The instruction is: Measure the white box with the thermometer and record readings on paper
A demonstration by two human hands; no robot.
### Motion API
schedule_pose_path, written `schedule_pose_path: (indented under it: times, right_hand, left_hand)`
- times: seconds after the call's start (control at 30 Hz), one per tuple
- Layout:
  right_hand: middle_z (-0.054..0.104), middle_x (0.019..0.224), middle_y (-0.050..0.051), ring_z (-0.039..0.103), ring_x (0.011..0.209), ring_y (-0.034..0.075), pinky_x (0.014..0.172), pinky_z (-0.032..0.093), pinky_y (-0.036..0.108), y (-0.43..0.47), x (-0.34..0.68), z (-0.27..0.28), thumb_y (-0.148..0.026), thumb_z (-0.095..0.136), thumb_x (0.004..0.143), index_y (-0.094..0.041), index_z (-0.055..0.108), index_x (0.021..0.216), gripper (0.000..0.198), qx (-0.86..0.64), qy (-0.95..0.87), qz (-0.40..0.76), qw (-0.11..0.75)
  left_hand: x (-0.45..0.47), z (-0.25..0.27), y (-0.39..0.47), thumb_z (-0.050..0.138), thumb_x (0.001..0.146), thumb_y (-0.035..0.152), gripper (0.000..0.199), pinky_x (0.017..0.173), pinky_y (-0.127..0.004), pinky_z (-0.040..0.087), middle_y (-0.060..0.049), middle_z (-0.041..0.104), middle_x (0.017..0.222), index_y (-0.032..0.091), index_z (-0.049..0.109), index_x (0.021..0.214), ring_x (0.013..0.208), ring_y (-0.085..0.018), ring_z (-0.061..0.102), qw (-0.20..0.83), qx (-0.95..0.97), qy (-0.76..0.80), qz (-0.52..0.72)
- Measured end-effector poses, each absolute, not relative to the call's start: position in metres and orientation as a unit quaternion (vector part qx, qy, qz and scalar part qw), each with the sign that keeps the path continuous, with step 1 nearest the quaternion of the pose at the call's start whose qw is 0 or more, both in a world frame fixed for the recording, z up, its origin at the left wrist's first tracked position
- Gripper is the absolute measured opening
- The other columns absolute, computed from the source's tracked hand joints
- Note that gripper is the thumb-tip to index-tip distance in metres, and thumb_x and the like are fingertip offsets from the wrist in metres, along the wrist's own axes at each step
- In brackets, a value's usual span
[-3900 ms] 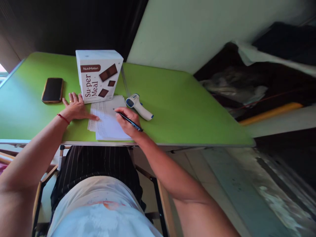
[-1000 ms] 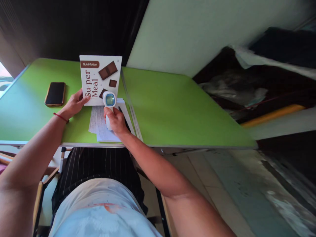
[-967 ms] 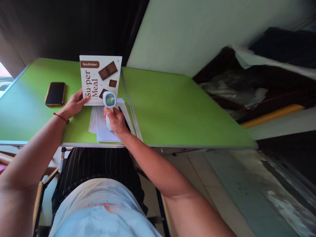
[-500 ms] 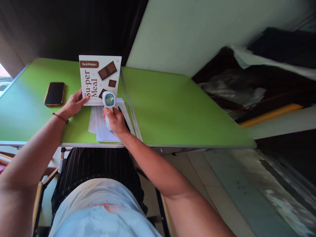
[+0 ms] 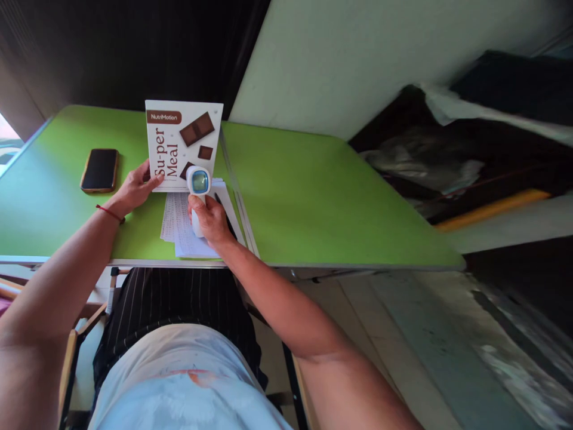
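On the smooth green table [image 5: 313,197], left of the white rectangular cardboard box [image 5: 181,143] with brown chocolate print, a flat black phone [image 5: 99,170] in a brownish case. At the box's lower left corner, the left hand [image 5: 135,189], partly closed on it, thumb over the printed face, other fingers mostly hidden. Below the box, thin white paper sheets [image 5: 181,236], some finely printed. In front of its lower right corner, a white plastic pistol-shaped thermometer [image 5: 199,180] with blue-rimmed screen, wrapped by the right hand [image 5: 210,218]. Below and right of the box, a slim dark pen [image 5: 230,225], partly covered.
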State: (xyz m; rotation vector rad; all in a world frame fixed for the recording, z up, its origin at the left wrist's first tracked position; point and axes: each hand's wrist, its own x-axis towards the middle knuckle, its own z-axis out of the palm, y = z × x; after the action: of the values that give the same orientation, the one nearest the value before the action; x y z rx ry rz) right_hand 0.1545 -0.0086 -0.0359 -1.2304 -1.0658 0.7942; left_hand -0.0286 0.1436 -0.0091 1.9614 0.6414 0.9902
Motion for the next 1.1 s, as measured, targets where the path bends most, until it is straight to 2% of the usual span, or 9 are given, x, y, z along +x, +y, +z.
schedule_pose_path:
  times: [0.27,0.4,0.47,0.6,0.67,0.73,0.8,0.87,1.1]
  right_hand:
    - [0.054,0.069,-0.003,0.051,0.065,0.016,0.057,0.042,0.031,-0.009,0.153,-0.033,-0.08,0.074,0.09,-0.027,0.061,0.083,0.055,-0.537,-0.462,0.355,0.61]
    - [0.057,0.07,-0.003,0.052,0.064,0.016,0.06,0.046,0.032,-0.019,0.164,-0.023,-0.081,0.075,0.087,-0.026,0.064,0.081,0.056,-0.518,-0.501,0.351,0.597]
    - [0.062,0.073,-0.002,0.057,0.068,0.017,0.065,0.05,0.033,-0.024,0.181,-0.016,-0.076,0.079,0.086,-0.025,0.069,0.086,0.052,-0.523,-0.531,0.308,0.591]
    - [0.08,0.101,0.007,0.072,0.089,0.025,0.08,0.06,0.04,-0.028,0.234,-0.009,-0.062,0.081,0.085,-0.023,0.075,0.114,0.049,-0.598,-0.528,0.153,0.583]
    - [0.082,0.106,0.011,0.075,0.092,0.029,0.082,0.061,0.044,-0.028,0.259,-0.009,-0.051,0.08,0.086,-0.019,0.076,0.12,0.047,-0.688,-0.506,0.093,0.512]
    - [0.083,0.111,0.014,0.077,0.098,0.034,0.085,0.062,0.048,-0.027,0.276,-0.01,-0.042,0.078,0.087,-0.017,0.077,0.125,0.044,-0.771,-0.49,0.056,0.403]
    - [0.083,0.117,0.015,0.078,0.106,0.037,0.088,0.062,0.049,-0.026,0.284,-0.011,-0.036,0.078,0.089,-0.018,0.077,0.128,0.043,-0.817,-0.489,0.032,0.303]
    - [0.082,0.122,0.016,0.077,0.111,0.038,0.092,0.061,0.049,-0.025,0.285,-0.011,-0.034,0.077,0.091,-0.019,0.076,0.133,0.044,-0.833,-0.5,0.014,0.237]
    - [0.079,0.122,0.017,0.076,0.115,0.037,0.094,0.059,0.045,-0.022,0.277,-0.01,-0.032,0.07,0.1,-0.019,0.074,0.14,0.042,-0.839,-0.519,0.007,0.166]
  left_hand:
    - [-0.028,-0.012,0.145,0.084,0.081,0.08,0.078,0.106,-0.049,0.064,-0.015,0.082,0.13,0.019,0.074,0.127,0.121,-0.035,0.077,0.434,0.763,0.253,0.407]
    - [-0.028,-0.017,0.148,0.089,0.079,0.074,0.087,0.105,-0.051,0.066,-0.016,0.081,0.131,0.019,0.064,0.142,0.122,-0.036,0.078,0.469,0.744,0.248,0.406]
    - [-0.028,-0.02,0.15,0.091,0.079,0.071,0.093,0.107,-0.053,0.065,-0.017,0.08,0.133,0.02,0.058,0.149,0.125,-0.037,0.078,0.48,0.736,0.248,0.407]
    - [-0.027,-0.025,0.153,0.092,0.08,0.067,0.096,0.11,-0.056,0.064,-0.017,0.079,0.136,0.022,0.053,0.155,0.128,-0.039,0.076,0.493,0.727,0.244,0.411]
    - [-0.026,-0.026,0.154,0.093,0.08,0.066,0.098,0.11,-0.058,0.064,-0.016,0.079,0.135,0.023,0.051,0.157,0.127,-0.039,0.077,0.498,0.724,0.238,0.412]
    - [-0.025,-0.027,0.155,0.093,0.08,0.066,0.1,0.109,-0.058,0.065,-0.017,0.079,0.134,0.023,0.049,0.158,0.126,-0.04,0.078,0.498,0.725,0.233,0.414]
    - [-0.024,-0.029,0.155,0.092,0.08,0.068,0.102,0.108,-0.059,0.065,-0.018,0.078,0.134,0.023,0.047,0.159,0.126,-0.04,0.078,0.491,0.73,0.232,0.415]
    - [-0.024,-0.032,0.157,0.091,0.081,0.07,0.103,0.108,-0.059,0.065,-0.019,0.077,0.135,0.022,0.045,0.16,0.128,-0.041,0.077,0.476,0.736,0.236,0.419]
    - [-0.024,-0.044,0.163,0.091,0.082,0.069,0.105,0.111,-0.062,0.064,-0.019,0.074,0.14,0.025,0.042,0.163,0.135,-0.041,0.072,0.446,0.755,0.233,0.419]
